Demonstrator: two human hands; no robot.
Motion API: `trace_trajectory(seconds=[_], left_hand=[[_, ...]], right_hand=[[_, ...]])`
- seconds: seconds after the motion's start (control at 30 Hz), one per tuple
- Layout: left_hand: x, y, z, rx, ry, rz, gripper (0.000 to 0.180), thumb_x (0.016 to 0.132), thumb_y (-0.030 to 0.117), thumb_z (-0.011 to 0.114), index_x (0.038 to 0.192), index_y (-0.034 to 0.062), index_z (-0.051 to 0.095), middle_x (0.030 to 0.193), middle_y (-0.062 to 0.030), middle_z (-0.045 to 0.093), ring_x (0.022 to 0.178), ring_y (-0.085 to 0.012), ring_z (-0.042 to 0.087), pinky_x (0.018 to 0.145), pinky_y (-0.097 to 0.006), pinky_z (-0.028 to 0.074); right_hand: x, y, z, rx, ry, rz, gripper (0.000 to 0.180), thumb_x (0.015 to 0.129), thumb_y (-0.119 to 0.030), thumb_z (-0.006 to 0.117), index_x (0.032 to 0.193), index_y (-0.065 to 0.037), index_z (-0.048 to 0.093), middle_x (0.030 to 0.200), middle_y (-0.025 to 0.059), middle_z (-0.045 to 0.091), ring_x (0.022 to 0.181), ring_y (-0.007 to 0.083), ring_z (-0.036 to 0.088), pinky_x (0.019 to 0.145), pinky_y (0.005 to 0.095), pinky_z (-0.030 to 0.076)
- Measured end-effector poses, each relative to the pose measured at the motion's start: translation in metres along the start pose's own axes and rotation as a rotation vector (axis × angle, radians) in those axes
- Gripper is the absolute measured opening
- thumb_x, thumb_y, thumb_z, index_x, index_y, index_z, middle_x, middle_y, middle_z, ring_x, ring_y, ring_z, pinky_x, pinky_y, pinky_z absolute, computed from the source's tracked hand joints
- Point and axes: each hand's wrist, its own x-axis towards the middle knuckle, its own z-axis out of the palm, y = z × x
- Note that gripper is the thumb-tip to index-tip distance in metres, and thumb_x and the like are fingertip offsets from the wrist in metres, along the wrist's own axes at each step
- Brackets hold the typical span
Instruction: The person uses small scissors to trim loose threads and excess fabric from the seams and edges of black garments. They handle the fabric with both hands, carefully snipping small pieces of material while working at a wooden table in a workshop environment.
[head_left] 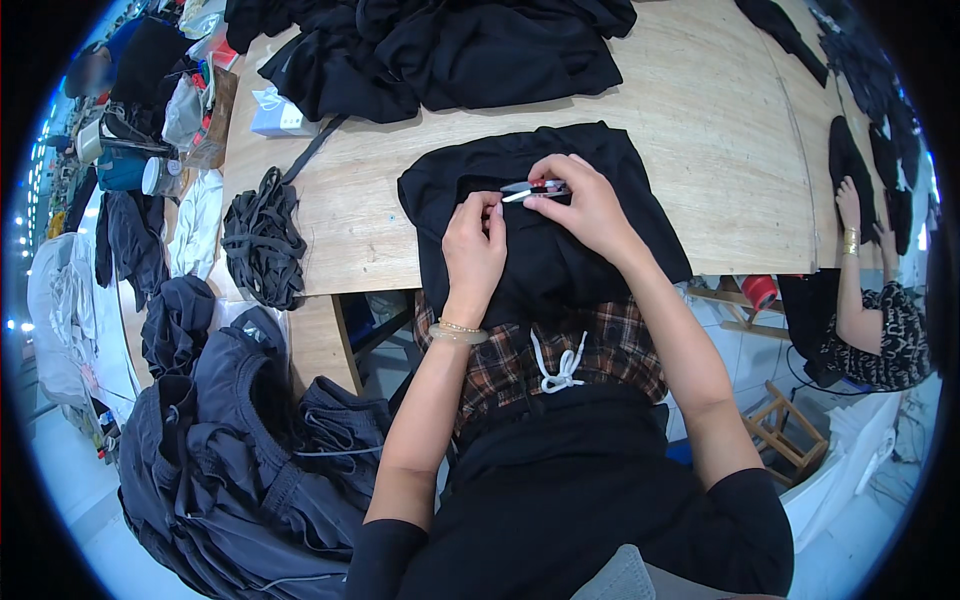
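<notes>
At the bench (720, 130), I see black garment (545, 245) beneath left hand (474, 245), pinching its fabric, and right hand (585, 205), gripping small snips (516, 196); garment plain, rumpled.

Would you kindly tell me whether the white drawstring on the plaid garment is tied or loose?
Tied: the white drawstring shows a knot with loops on the plaid garment.

Snips (537, 187) over black garment (555, 258)

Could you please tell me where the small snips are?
The small snips are in the upper middle of the head view, held in the right hand over the black garment, just right of the left hand.
</notes>
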Motion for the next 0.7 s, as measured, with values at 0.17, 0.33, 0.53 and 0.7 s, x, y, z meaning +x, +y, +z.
trace_trajectory(seconds=[0.17,0.33,0.53,0.7], left_hand=[[-0.002,0.006,-0.002,0.094,-0.016,0.117,0.019,0.088,0.007,0.068,0.107,0.0051,0.067,0.096,-0.0101,0.066,0.083,-0.0254,0.066,0.07,-0.036,0.055],[-0.003,0.014,0.004,0.368,0.019,0.264,0.023,0.084,0.012,0.074,0.107,0.0079,0.071,0.098,-0.0049,0.065,0.086,-0.023,0.064,0.071,-0.035,0.055],[-0.002,0.021,0.015,0.492,0.035,0.31,0.013,0.086,0.011,0.073,0.099,0.008,0.073,0.092,-0.0026,0.063,0.082,-0.0222,0.061,0.069,-0.036,0.054],[0.003,0.012,0.011,0.469,0.018,0.364,0.008,0.087,0.008,0.071,0.094,0.0054,0.07,0.091,-0.0056,0.064,0.081,-0.024,0.063,0.068,-0.037,0.054]], right_hand=[[0.007,-0.004,-0.008,0.713,0.13,0.395,0.02,0.088,-0.019,0.076,0.102,-0.009,0.065,0.083,-0.0093,0.058,0.073,-0.0006,0.048,0.063,0.0184,0.034],[0.002,0.0,-0.015,0.685,0.132,0.413,0.019,0.09,-0.021,0.074,0.103,-0.01,0.065,0.08,-0.0103,0.057,0.07,-0.0017,0.046,0.061,0.0179,0.031],[-0.002,0.003,-0.015,0.696,0.139,0.411,0.018,0.09,-0.02,0.074,0.102,-0.01,0.065,0.079,-0.0102,0.056,0.07,-0.0018,0.046,0.06,0.0177,0.03],[-0.004,0.004,-0.016,0.659,0.145,0.408,0.019,0.09,-0.02,0.075,0.102,-0.009,0.065,0.078,-0.0105,0.055,0.069,-0.0022,0.045,0.06,0.0171,0.029]])
